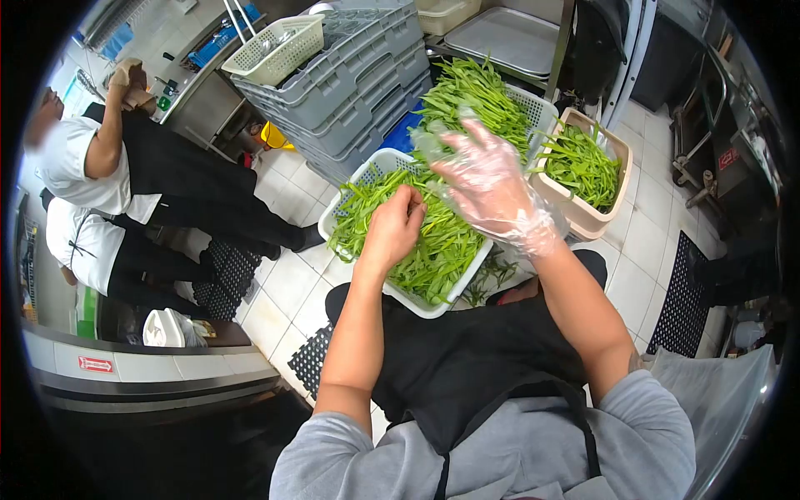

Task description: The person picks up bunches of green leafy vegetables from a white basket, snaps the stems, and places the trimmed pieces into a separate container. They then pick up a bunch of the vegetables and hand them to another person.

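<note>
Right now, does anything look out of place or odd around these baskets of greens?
Yes. Only the right hand wears a clear plastic glove; the left hand is bare in the greens. Some green stems lie loose on the floor tiles beside the white basket.

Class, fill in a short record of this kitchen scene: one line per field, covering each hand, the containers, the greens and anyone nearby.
left hand: bare left hand, fingers curled into the greens
right hand: right hand in a clear plastic glove, fingers spread above the greens
greens: long green stems and leaves
main container: white basket, on the lap
other containers: second white basket, beige tub, stacked grey crates
nearby: two people at left, in white shirts and black aprons
</note>
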{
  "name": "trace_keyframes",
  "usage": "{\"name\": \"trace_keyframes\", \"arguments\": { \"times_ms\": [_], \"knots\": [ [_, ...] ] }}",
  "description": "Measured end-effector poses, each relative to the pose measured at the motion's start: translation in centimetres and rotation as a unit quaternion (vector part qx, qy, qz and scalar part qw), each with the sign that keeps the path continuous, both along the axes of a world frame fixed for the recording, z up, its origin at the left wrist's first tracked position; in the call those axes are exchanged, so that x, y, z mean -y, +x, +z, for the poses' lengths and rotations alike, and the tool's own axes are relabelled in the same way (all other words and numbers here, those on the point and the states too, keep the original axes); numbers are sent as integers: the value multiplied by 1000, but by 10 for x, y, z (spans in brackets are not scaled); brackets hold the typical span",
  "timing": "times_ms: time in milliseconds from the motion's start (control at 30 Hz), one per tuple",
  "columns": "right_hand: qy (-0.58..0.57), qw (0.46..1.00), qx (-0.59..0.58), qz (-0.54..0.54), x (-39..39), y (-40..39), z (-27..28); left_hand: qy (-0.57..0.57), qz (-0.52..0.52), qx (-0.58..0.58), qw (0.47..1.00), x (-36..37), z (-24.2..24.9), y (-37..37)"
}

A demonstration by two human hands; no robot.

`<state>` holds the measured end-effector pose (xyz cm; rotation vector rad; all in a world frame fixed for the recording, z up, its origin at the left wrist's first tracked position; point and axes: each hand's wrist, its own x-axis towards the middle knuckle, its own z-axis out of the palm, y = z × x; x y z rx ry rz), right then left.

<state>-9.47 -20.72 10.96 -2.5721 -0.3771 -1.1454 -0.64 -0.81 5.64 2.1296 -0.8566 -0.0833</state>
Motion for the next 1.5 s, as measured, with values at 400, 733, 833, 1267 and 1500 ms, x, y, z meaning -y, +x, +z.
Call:
{"name": "trace_keyframes", "arguments": {
  "times_ms": [400, 733, 833, 1267, 1500],
  "knots": [
    [-38, 989, -92, 109, 23, 22, -79, 71, -56, -110, 990, -11, -15, 9],
    [-183, 939, -291, -17, -30, 13, -119, 243, 22, 48, 968, -1, -42, -43],
    [-137, 937, -322, -12, -21, 20, -146, 286, 59, 12, 956, -15, -35, -64],
    [155, 968, -178, 87, 8, 78, -143, 237, 130, -47, 962, -28, -71, -35],
    [151, 934, -323, -5, 1, 6, -198, 230, 21, 28, 973, 20, -144, 11]
  ]
}}
